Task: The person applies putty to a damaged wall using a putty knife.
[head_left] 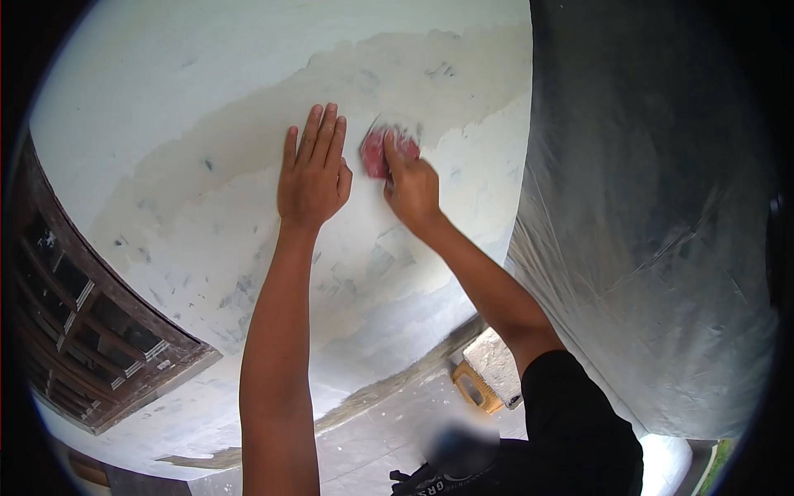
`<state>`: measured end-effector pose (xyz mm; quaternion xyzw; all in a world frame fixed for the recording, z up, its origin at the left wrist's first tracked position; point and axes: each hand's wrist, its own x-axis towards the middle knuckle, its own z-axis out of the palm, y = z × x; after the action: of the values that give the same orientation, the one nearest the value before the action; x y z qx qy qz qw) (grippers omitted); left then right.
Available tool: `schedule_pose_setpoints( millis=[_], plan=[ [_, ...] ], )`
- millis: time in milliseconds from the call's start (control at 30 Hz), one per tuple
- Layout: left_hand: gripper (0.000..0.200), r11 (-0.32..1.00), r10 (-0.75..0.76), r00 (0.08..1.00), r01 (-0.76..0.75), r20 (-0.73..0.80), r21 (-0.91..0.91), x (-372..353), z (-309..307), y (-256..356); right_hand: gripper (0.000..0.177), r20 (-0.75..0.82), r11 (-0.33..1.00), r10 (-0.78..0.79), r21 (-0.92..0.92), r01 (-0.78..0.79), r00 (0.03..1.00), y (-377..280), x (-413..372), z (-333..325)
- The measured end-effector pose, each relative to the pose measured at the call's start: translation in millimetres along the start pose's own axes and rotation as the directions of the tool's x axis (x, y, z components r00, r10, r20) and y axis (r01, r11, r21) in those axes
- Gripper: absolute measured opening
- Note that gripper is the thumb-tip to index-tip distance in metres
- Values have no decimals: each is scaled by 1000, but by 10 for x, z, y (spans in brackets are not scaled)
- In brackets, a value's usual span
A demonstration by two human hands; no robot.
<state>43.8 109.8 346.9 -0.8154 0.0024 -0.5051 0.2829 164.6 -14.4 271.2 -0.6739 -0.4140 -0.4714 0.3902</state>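
My left hand [313, 169] lies flat against the pale wall [273, 248], fingers stretched out and pointing up. To its right, my right hand [413, 186] grips a red putty scraper [376, 155], with one finger laid along its face. White smears cover parts of the scraper, which is somewhat blurred and held against the wall. Around both hands the wall is patchy, with a beige band, whiter areas and small dark marks. Only part of the scraper's edge can be made out.
A dark wooden window frame with bars [91, 331] is at the left. Grey plastic sheeting [653, 231] hangs along the right. Below, on the tiled floor [364, 450], stands a yellowish stool-like object [475, 387] beside a white-stained block [494, 364].
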Motion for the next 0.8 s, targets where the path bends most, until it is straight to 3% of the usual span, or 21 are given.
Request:
schedule_pose_setpoints(
  millis=[33, 67, 167, 267, 333, 467, 567, 700, 800],
  plan=[
    [55, 1000, -2, 1000, 2, -2, -2, 1, -2, 4, 77, -5, 999, -30, 21, 30, 1000, -58, -248, 71],
    [55, 1000, -2, 1000, 2, 0, -1, -1, -7, 5, 77, 105, 1000, 2, 14, -3, 994, -165, -465, -5],
    [55, 1000, 0, 1000, 0, -2, -2, 15, -20, 2, 80, 62, 996, 10, 90, -15, 998, -143, -617, -121],
    [54, 1000, -3, 1000, 3, 7, -7, -3, -15, 5, 77, -172, 997, 60, 47, -52, 983, 39, -49, -194],
    [54, 1000, -1, 1000, 1, 6, -7, 4, -10, 6, 76, -218, 997, 74, 21, -71, 973, 116, 328, -228],
    [54, 1000, 3, 1000, -3, 3, -5, -1, -23, 5, 74, -119, 997, 70, -25, -74, 990, 92, 456, -75],
    [54, 1000, -1, 1000, 1, 2, -11, 9, -29, 3, 76, 7, 1000, 9, 2, -9, 1000, -25, -98, 26],
    [54, 1000, -3, 1000, 4, 11, -18, 5, -40, 1, 85, 55, 987, -95, 135, 87, 994, -129, -667, -92],
    [54, 1000, -1, 1000, 1, -1, -21, -4, -23, 2, 82, -105, 995, -19, 94, 29, 994, -5, -190, -202]
  ],
)
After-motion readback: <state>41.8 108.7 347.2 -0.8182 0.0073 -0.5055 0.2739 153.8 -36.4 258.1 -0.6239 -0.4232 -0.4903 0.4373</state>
